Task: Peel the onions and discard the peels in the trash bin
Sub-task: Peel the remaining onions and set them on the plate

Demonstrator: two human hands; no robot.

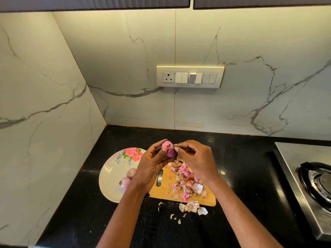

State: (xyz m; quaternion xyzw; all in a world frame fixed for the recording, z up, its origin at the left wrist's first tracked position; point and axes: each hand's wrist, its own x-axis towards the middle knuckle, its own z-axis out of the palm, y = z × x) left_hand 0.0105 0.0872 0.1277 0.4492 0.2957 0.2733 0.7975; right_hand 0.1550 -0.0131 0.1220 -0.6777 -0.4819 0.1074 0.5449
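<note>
My left hand (152, 163) grips a small pink onion (169, 150) above the counter. My right hand (195, 156) pinches a bit of skin at the onion's top, and a thin knife-like object seems tucked under its fingers, mostly hidden. Below lies a wooden cutting board (166, 190) covered with a heap of pink and papery peels (186, 179). Two more onions (128, 178) lie on a white floral plate (112, 169) to the left. No trash bin is in view.
Loose peels (191, 207) are scattered on the black counter (86, 203) in front of the board. A steel gas stove (311, 178) stands at the right. Marble walls close the corner behind and to the left, with a switch panel (189, 76) on the back wall.
</note>
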